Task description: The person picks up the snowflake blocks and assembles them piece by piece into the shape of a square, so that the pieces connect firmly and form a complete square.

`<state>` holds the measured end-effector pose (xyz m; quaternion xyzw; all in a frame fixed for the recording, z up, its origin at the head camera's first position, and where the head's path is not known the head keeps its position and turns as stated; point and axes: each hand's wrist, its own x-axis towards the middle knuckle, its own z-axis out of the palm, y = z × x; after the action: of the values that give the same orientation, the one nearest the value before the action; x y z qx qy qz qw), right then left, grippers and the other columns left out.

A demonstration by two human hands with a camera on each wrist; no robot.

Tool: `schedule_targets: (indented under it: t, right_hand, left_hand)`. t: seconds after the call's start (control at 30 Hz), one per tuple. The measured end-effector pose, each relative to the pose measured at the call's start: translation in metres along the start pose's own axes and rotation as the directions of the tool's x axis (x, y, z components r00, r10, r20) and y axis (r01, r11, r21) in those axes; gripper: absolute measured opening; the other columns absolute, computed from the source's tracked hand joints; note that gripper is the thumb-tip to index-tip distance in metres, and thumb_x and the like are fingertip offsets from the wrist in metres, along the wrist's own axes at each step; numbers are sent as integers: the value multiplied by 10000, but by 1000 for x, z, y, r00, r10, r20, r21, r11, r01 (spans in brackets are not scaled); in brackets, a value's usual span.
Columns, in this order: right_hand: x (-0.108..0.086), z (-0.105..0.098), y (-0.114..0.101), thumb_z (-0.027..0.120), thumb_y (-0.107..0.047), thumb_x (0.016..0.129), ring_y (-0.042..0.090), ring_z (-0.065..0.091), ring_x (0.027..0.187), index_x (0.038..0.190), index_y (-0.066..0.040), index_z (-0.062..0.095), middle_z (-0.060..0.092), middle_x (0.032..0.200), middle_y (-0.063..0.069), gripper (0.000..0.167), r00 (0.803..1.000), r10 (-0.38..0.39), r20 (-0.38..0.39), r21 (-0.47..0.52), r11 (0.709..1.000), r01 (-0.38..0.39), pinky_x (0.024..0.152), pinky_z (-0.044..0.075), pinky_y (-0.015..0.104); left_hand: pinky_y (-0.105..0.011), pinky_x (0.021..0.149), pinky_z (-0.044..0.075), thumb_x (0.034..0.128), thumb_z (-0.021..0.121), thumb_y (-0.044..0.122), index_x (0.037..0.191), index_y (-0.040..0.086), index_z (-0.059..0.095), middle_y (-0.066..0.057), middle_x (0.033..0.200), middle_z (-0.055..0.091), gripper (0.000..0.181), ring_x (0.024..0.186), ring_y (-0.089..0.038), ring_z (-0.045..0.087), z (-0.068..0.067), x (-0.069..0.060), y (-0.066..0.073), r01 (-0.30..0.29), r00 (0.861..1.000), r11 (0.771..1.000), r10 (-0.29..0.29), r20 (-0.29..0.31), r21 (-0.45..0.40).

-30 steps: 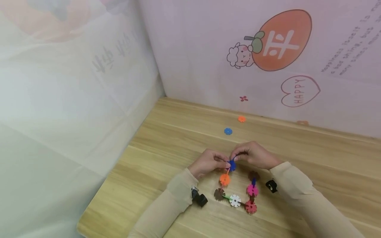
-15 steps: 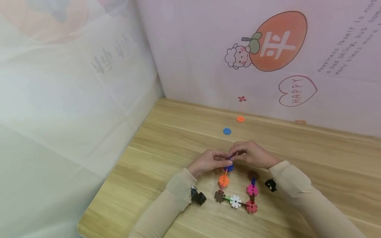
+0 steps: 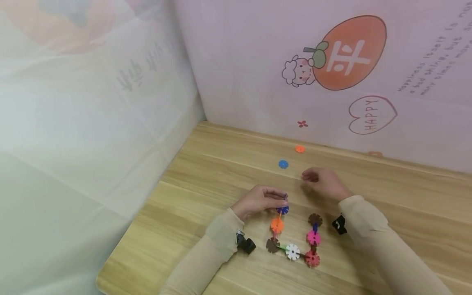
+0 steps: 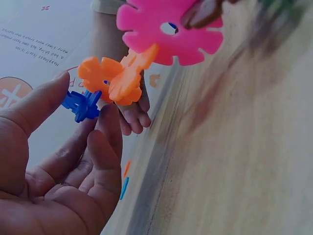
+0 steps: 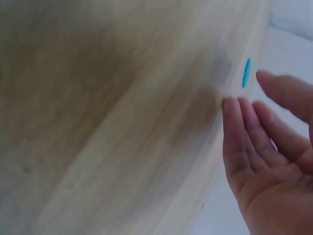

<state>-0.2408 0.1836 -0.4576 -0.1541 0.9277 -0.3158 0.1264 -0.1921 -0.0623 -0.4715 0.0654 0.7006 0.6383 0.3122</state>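
Between thumb and fingers, my left hand [image 3: 258, 201] pinches a dark blue notched snowflake disc [image 4: 83, 105] at the end of a linked chain. Below it the chain runs through an orange disc [image 3: 277, 225], a brown disc [image 3: 273, 245], a white disc [image 3: 293, 252], a red disc [image 3: 312, 259] and a pink disc [image 3: 314, 238], up to another brown disc [image 3: 315, 220]. Together they make a U shape with a gap at the top. My right hand [image 3: 326, 182] hovers beyond that gap, fingers loosely bent, with nothing in its grasp.
Two loose discs lie farther back on the wooden table [image 3: 177, 196]: a light blue disc [image 3: 283, 164] and an orange disc [image 3: 300, 149] near the wall. A printed cloth [image 3: 250, 82] hangs behind the table, and white cloth [image 3: 92, 143] covers the left side.
My right hand has let go of the blue end of the chain and moved away to the right. The left hand stays there, still pinching it.
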Motion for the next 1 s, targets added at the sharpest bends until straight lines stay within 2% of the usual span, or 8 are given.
schedule_targets:
  t: [0.13,0.3,0.6,1.0]
  right_hand:
    - [7,-2,3,655,-158,945,395,616,1124,1279,55,568,650,1210,246,406,999,49,-11,2,999,-49,987,498,545]
    - [18,-1,3,672,-149,934,418,602,1139,1299,85,542,626,1232,283,453,999,40,-37,-3,999,-40,1000,486,553]
    - [38,3,3,710,-247,914,426,576,1181,1338,81,514,596,1286,287,571,997,43,-59,-11,999,-43,1035,454,558]
    - [54,6,-9,724,-271,904,428,577,1171,1331,91,511,587,1290,296,599,999,36,-26,-27,999,-37,1024,461,564]
  left_hand:
    - [-305,773,601,881,755,173,1253,106,662,-16,1043,740,389,883,-136,710,-1,0,0,-8,1000,1000,8,9,-27]
    - [-300,782,597,876,758,167,1250,112,667,-13,1044,738,388,897,-130,706,-2,1,-1,-6,1000,999,7,4,-36]
    - [-309,811,598,875,758,178,1244,91,671,-17,1063,749,389,927,-140,715,-2,2,0,6,1000,999,-7,-7,-47]
    - [-273,845,582,880,750,167,1226,78,677,-18,1063,749,364,939,-129,713,-4,4,-3,-2,1000,1000,2,-4,-23]
